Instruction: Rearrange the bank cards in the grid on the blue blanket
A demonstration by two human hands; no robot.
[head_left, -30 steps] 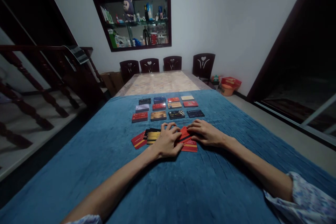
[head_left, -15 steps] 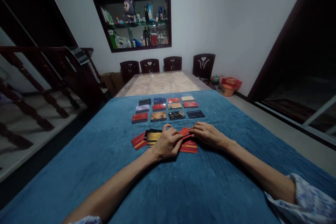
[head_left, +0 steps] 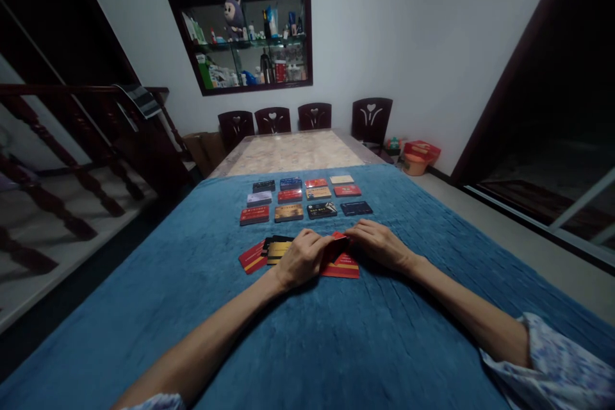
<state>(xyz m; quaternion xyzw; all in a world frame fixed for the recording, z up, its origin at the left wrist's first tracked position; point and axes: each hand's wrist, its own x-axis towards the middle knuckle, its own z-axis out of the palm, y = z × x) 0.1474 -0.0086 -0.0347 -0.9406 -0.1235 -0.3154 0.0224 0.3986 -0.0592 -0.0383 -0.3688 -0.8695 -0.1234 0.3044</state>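
Tipped up since the earlier frame, one card (head_left: 337, 247) was pinched between left hand (head_left: 302, 257) and right hand (head_left: 381, 245), both grips narrow, its long axis apparently left to right, the left hand covering more; red cards (head_left: 346, 270) lay beneath, on the worktop (head_left: 288, 346).

The blue cloth (head_left: 288, 346) looks matt and napped. On it lie smooth, plastic-looking cards (head_left: 344, 268); beyond it, a smooth, stone-like tabletop (head_left: 298, 152).
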